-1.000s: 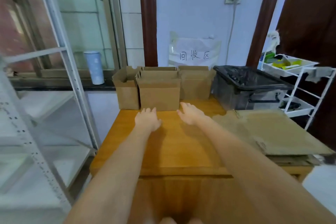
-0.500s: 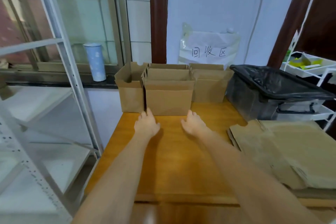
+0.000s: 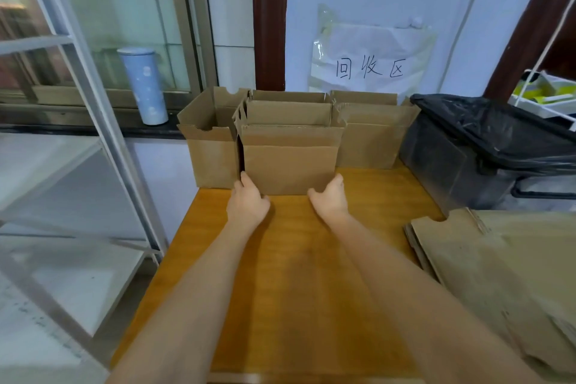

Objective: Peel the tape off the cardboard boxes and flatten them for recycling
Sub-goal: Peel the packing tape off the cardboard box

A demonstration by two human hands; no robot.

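Item: open-topped brown corrugated cardboard box (image 3: pixel 290 162), frame centre, standing upright at the far end of an orange-brown wooden table (image 3: pixel 290 274). Top flaps raised; no tape can be made out on the faces in view. Long axis runs left to right across the frame.

Neighbours: second brown cardboard box (image 3: pixel 212 146) touching or just beside it at left; third brown cardboard box (image 3: pixel 371 134) behind and to its right.

Left hand (image 3: pixel 247 201): at the lower left corner of the centre box, fingers straight, tips reaching the left side edge. Not closed around anything.

Right hand (image 3: pixel 330 196): at the lower right corner, palm turned inward, fingers spread loosely against the front face. Contact is likely but cannot be confirmed.

Governing relation: the box lies directly ahead of and between both hands, each equally near its own corner; a two-handed draw toward the bare tabletop in the lower frame looks like the step in hand.

Also present: stack of flattened brown cardboard sheets (image 3: pixel 486 262), right of frame; black plastic bin (image 3: pixel 461 162), upper right.
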